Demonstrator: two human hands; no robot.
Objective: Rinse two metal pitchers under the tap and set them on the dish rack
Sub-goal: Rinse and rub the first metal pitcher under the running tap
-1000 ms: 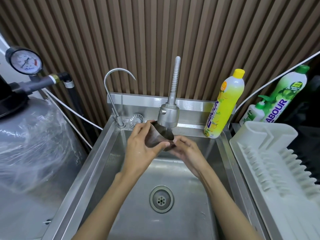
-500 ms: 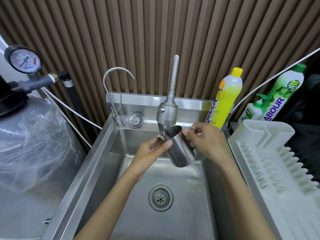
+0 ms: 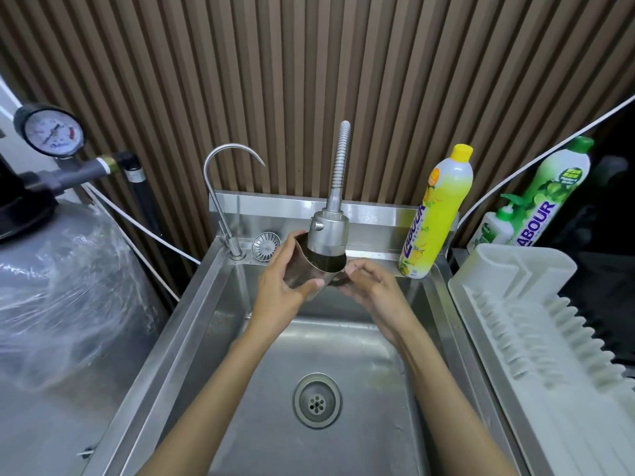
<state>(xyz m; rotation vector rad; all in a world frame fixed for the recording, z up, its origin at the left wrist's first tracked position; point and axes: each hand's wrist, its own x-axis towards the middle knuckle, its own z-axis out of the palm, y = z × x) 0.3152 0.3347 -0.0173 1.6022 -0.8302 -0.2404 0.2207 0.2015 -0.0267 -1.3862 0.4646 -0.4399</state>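
One pitcher (image 3: 304,274) sits between left grip (image 3: 278,295), right grip (image 3: 374,290)

Both hands are gripping a pitcher (image 3: 302,269).
Left hand (image 3: 280,293) is wrapping its side, thumb forward; right hand (image 3: 372,286) is curling fingers against the opposite side, forearms extended.
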